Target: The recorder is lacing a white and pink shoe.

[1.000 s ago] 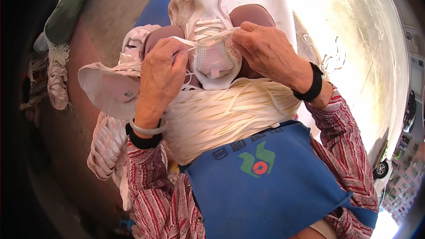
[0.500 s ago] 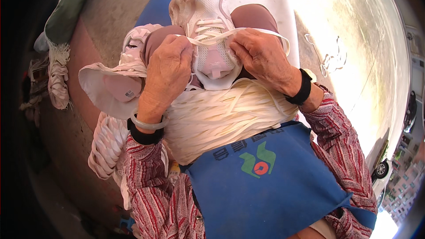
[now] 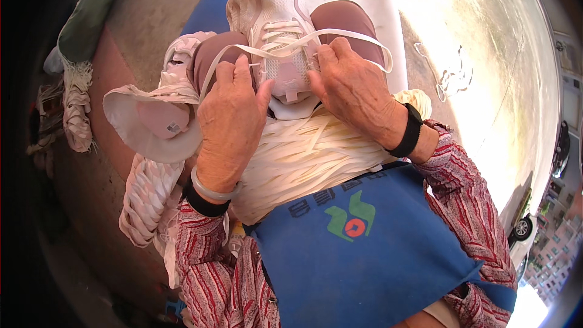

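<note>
A pink and white sneaker point(image 3: 282, 18) rests between my knees, toe pointing away and its tongue and opening towards me. White shoelace point(image 3: 276, 53) runs through its lower eyelets and crosses over the tongue. From there the two ends arc outward in loose loops. My left hand point(image 3: 231, 118) is beside the shoe's left edge, a lace tip poking out at its index finger while the thumb stands apart. On the opposite edge, my right hand point(image 3: 358, 88) has its fingers bent at the eyelets, with a lace end at the fingertips, partly hidden.
A thick bundle of white laces point(image 3: 297, 158) lies across my lap above a blue apron point(image 3: 358, 255). Another pink shoe point(image 3: 161, 115) is at my left, near braided laces point(image 3: 149, 200). Loose laces point(image 3: 452, 76) lie on the floor at right.
The lace ends, stretched sideways between both hands before, now bow in slack loops. My left hand has turned, its thumb parting from the index finger. My right hand has shifted slightly at the eyelets.
</note>
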`<state>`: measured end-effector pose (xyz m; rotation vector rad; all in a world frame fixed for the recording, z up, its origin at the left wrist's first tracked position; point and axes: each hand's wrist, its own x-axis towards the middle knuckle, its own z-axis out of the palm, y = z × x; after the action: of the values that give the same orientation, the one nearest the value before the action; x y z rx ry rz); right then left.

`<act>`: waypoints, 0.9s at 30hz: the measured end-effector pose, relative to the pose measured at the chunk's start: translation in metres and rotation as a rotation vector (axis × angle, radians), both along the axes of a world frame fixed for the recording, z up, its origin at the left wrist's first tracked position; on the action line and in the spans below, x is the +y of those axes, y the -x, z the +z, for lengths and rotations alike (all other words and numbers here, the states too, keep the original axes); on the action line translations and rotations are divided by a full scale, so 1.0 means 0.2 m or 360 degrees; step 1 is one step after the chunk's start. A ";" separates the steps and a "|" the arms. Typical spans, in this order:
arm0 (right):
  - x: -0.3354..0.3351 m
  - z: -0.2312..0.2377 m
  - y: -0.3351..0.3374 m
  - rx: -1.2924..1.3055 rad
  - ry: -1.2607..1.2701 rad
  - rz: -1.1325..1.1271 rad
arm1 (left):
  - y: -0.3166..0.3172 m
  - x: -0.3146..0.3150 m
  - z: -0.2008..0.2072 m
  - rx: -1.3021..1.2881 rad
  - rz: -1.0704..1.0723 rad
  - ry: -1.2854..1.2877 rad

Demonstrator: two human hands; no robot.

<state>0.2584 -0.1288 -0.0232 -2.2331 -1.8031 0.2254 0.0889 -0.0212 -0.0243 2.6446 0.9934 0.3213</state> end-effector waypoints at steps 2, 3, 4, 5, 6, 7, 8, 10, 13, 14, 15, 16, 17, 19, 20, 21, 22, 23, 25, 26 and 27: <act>0.00 -0.04 -0.03 0.0044 -0.0146 0.0096 | -0.03 0.00 -0.02 0.0120 0.0005 -0.0095; 0.01 -0.06 -0.06 0.0098 -0.0290 0.0195 | -0.03 0.01 -0.03 0.0125 0.0011 -0.0093; 0.02 -0.08 -0.08 0.0103 -0.0290 0.0201 | -0.02 0.03 -0.04 0.0090 -0.0025 -0.0012; 0.02 -0.08 -0.10 0.0436 -0.0343 0.0131 | -0.01 0.05 -0.05 0.0054 -0.0059 0.0068; 0.02 -0.08 -0.12 0.0757 -0.0399 0.0048 | -0.02 0.05 -0.06 0.0048 -0.0064 0.0063; 0.01 -0.08 -0.11 0.0751 -0.0405 0.0046 | -0.02 0.06 -0.07 0.0001 -0.0104 0.0076; 0.01 -0.10 -0.10 0.0582 -0.0410 0.0111 | -0.02 0.06 -0.08 -0.0045 -0.0142 0.0089; 0.00 -0.07 -0.07 0.0412 -0.0422 0.0172 | -0.01 0.07 -0.08 -0.0098 -0.0146 0.0075; 0.02 -0.01 -0.02 0.0112 -0.0119 0.0297 | -0.02 0.07 -0.10 -0.0291 -0.0134 0.0028; 0.03 0.00 0.00 -0.0005 -0.0097 0.0298 | -0.03 0.07 -0.10 -0.0430 -0.0119 -0.0006; 0.04 0.00 0.01 -0.0122 -0.0073 0.0300 | -0.03 0.07 -0.10 -0.0433 -0.0119 -0.0008; 0.05 0.01 0.01 -0.0124 -0.0075 0.0300 | -0.03 0.06 -0.09 -0.0310 -0.0149 -0.0007; 0.05 0.02 -0.02 -0.0308 -0.0193 0.0322 | -0.05 0.05 -0.08 -0.0200 -0.0205 -0.0004; 0.08 0.01 -0.02 -0.0476 -0.0318 0.0374 | -0.03 0.04 -0.06 -0.0127 -0.0207 -0.0029; 0.08 -0.01 -0.03 -0.0472 -0.0404 0.0412 | -0.03 0.03 -0.06 -0.0054 -0.0212 -0.0052; 0.09 -0.02 -0.03 -0.0468 -0.0492 0.0451 | -0.03 0.03 -0.06 -0.0056 -0.0209 -0.0052; 0.10 -0.04 -0.04 -0.0469 -0.0492 0.0454 | -0.03 0.03 -0.06 -0.0069 -0.0209 -0.0051; 0.11 -0.06 -0.04 -0.0413 -0.0549 0.0454 | -0.04 0.03 -0.06 -0.0081 -0.0210 -0.0049; 0.13 -0.06 -0.03 -0.0338 -0.0597 0.0469 | -0.04 0.04 -0.05 -0.0087 -0.0196 -0.0054; 0.11 -0.04 -0.03 -0.0103 -0.0490 0.0432 | -0.04 0.04 -0.05 -0.0099 -0.0194 -0.0064; 0.10 0.00 -0.02 0.0130 -0.0381 0.0402 | -0.03 0.04 -0.05 -0.0094 -0.0178 -0.0057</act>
<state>0.2634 -0.1080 -0.0236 -1.8104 -1.9519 0.1376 0.0952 -0.0128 -0.0335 2.6928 0.8256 0.3925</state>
